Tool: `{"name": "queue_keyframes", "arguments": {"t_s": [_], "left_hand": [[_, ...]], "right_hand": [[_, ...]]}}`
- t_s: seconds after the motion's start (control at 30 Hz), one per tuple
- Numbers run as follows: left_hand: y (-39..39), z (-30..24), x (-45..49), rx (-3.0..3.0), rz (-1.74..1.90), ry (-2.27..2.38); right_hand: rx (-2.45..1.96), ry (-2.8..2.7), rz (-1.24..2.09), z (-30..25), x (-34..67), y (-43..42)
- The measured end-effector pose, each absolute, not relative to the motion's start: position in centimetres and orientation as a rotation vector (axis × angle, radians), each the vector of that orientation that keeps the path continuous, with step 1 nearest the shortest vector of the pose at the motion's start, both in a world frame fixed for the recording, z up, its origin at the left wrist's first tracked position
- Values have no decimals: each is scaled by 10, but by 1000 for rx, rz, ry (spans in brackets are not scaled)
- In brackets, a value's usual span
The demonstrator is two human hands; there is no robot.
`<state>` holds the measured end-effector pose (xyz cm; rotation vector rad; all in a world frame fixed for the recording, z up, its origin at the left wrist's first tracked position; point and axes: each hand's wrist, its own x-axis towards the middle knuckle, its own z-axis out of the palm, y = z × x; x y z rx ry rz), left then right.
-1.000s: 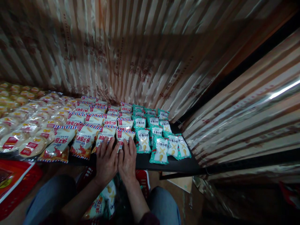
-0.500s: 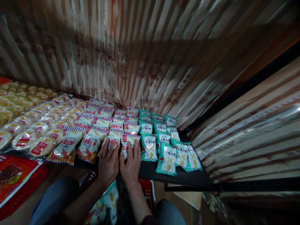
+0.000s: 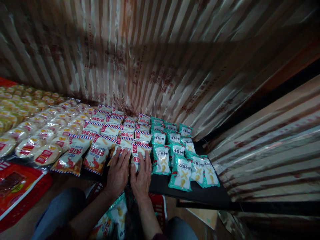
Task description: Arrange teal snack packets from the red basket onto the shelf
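Observation:
My left hand (image 3: 118, 171) lies palm down with its fingers stretched over a white snack bag (image 3: 127, 143) in the front row of a black shelf (image 3: 200, 196). Beside it, my right hand (image 3: 141, 178) rests the same way on the neighbouring snack bag (image 3: 139, 150), which has a striped red-and-blue top edge. Fingers of both hands cover the lower parts of these bags. More bags of the same kind (image 3: 99, 151) stand in overlapping rows to the left and behind. Just right of my right hand are green-and-white snack bags (image 3: 161, 159).
Round wrapped crackers (image 3: 47, 154) fill the shelf's left side, with small yellow packs (image 3: 15, 100) beyond. Striped plastic sheeting (image 3: 140, 60) hangs behind. A red package (image 3: 20, 190) sits lower left. Loose snack bags (image 3: 118, 213) lie below, between my knees.
The view has shifted slightly, so the shelf and bags appear a little further right. Both hands stay on the same two bags, with hardly any movement.

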<state>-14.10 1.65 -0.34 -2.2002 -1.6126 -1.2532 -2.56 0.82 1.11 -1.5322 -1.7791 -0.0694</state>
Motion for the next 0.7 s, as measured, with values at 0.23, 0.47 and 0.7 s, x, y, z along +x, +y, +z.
{"name": "queue_keyframes", "arguments": {"t_s": [0.23,0.47,0.7], "left_hand": [[18,-1,-141,-2198,-1154,-1647],[19,6,-144,-2222,-1217,-1664],[22,4,-146,-2235,-1244,-1665]], "right_hand": [[-1542,-1773,-42,10,-24,11],[-1529,-1759,-20,9,-24,15],[-1525,-1765,-27,12,-25,18]]}}
